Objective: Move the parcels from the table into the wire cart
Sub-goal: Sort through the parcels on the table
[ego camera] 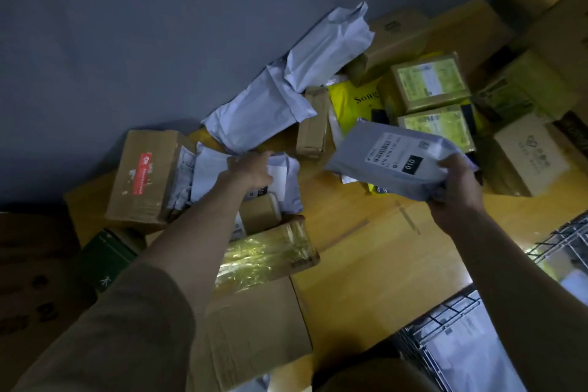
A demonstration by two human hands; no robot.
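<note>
Right hand (453, 192) grips a grey mailer bag (394, 159) by its near-right end, fingers curled round the edge. The bag is lifted clear of the table (337, 210), over the right-centre of the pile. Long axis runs left-far to right-near, roughly level, label side up. The white label (393, 145) and a black "010" patch (412, 164) face the camera, print reading sideways.

Left hand (249, 170) is down on a white mailer bag (283, 180) at left-centre of the table, fingers on its far edge. Cannot tell whether they pinch it or just rest on it.

Rest of the parcels on the table:
- two more white bags (264, 114) stacked overlapping, long axes pointing far-right toward the wall (159, 25)
- brown box with red tape (143, 175) at the left, small brown box (259, 213) near the left wrist
- box wrapped in shiny tape (267, 251) near-centre, flat cardboard (257, 328) below it
- narrow brown box (313, 124) standing past the centre, yellow bag (353, 105) beside it
- two boxes with green-tinted labels (429, 83) and larger cartons (423, 29) far right, pale box (528, 153) at the right edge

Wire cart (426, 337) sits near-right, just beside the table edge. Inside it: pale bags (461, 350) lying flat, details blurred.
</note>
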